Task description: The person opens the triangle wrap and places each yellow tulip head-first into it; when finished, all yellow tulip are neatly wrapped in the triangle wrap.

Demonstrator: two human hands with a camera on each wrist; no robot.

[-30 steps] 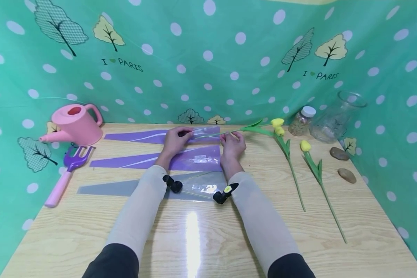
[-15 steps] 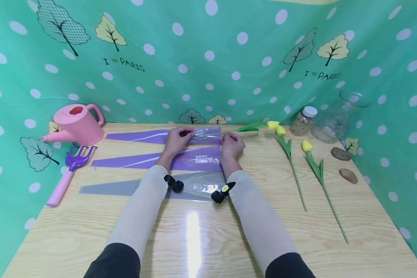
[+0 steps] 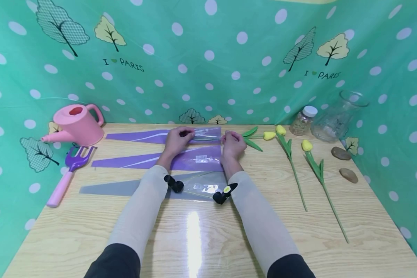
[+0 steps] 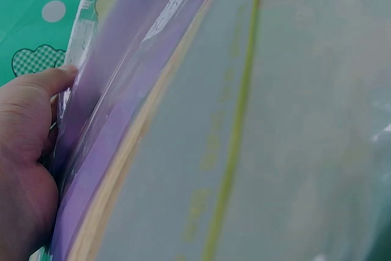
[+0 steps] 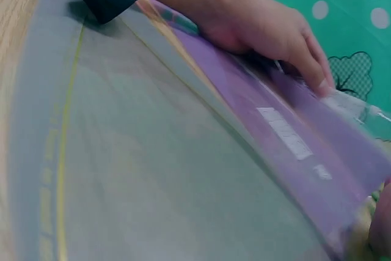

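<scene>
Three long tapered flower sleeves lie stacked front to back. My left hand (image 3: 178, 139) pinches the film of the rear purple sleeve (image 3: 142, 136); in the right wrist view its thumb lies along the clear edge. At that sleeve's wide end, my right hand (image 3: 233, 144) holds a yellow artificial tulip (image 3: 269, 135) by its stem, below the green leaves (image 3: 251, 143). The lower stem runs inside the sleeve. Nearer me are a second purple sleeve (image 3: 135, 161) and a grey sleeve (image 3: 107, 188), partly under my forearms.
Two other tulips (image 3: 295, 177) lie to the right. Beyond them stand a white-capped jar (image 3: 300, 122) and a glass vase (image 3: 330, 125), with two brown stones (image 3: 348, 175) nearby. On the left are a pink watering can (image 3: 78, 125) and a purple garden fork (image 3: 64, 179).
The held tulip has slid left and slightly toward me, its stem deeper in the sleeve, and its leaves now spread apart. Both hands stay almost in place.
</scene>
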